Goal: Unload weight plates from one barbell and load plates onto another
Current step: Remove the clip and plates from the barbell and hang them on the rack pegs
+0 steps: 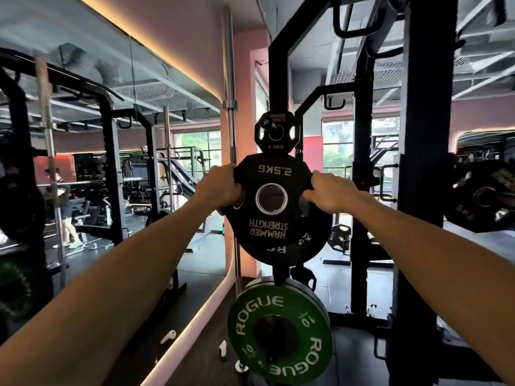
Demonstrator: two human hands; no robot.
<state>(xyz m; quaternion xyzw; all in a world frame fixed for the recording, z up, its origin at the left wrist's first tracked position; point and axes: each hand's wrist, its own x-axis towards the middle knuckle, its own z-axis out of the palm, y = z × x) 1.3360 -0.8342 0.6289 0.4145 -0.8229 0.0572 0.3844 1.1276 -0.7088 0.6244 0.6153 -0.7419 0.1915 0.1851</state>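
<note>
Two hands grip one black plate (271,207), upside-down lettering "2.5KG" and "HAMMER STRENGTH": my left hand (223,188) at 9 o'clock, right hand (327,192) at 3. Green "ROGUE 10" plate (278,334) hangs at 6, smaller black plate (276,132) at 12.

Premises: a commercial gym. We noted tall black steel power racks (426,162), a green round bumper plate lettered ROGUE (278,332) stored low on a peg, a chrome barbell standing upright (230,79) against a pink wall, and a wide wall mirror (111,135) reflecting further racks and benches.
</note>
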